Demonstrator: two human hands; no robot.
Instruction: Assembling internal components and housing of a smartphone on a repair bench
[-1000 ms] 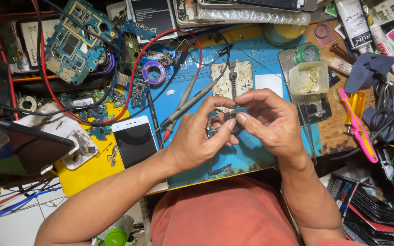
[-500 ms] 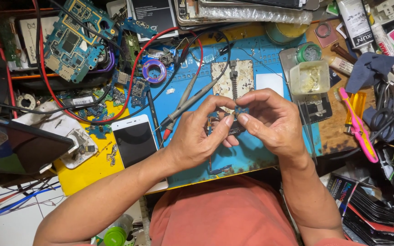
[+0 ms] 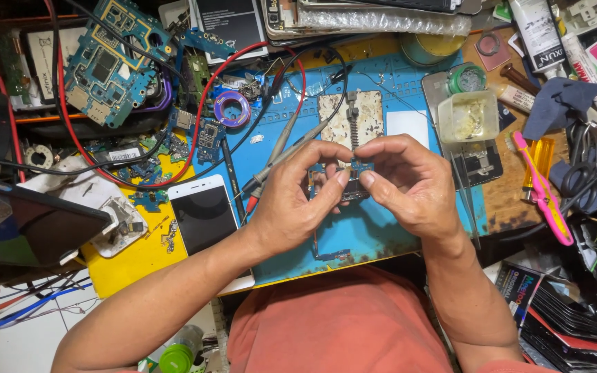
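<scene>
Two hands [image 3: 291, 200] [image 3: 409, 183], one small circuit board [image 3: 349, 181]

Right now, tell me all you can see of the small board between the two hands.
The small board is a little blue circuit board with a dark part at its lower edge. It is held over the blue mat, pinched between the left hand and right hand, thumbs and forefingers meeting at its middle. Fingers hide most of it, so its full shape and components cannot be made out.
</scene>
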